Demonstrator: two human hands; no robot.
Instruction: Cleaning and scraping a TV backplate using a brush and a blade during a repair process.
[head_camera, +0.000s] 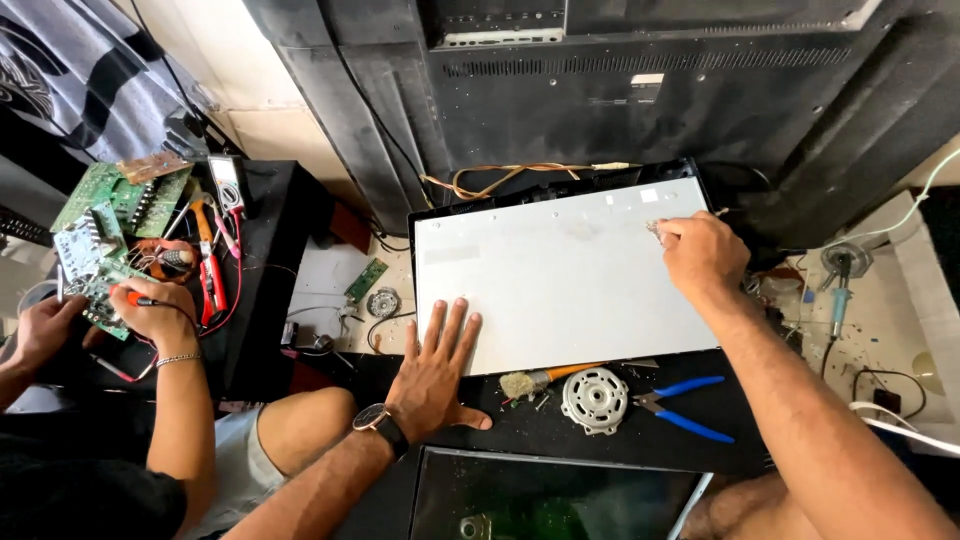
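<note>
A pale grey flat panel (560, 280) in a black frame lies on the bench in front of me. My left hand (437, 370) rests flat on its near left corner, fingers spread, a dark wristwatch (384, 428) on the wrist. My right hand (700, 255) is near the panel's far right edge, fingertips pinched on a small metal piece, probably a screw (655, 230); it is too small to be sure. Near the front edge lie a worn orange-handled brush (540, 380), a round white motor plate (595, 400) and blue-handled pliers (685, 405).
A large black TV back (640, 90) leans behind the panel, with a looped brown cable (500, 178). On my left another person's hands (150, 315) work on green circuit boards (110, 215) beside red-handled pliers (210, 275). A soldering iron (838, 300) lies at right.
</note>
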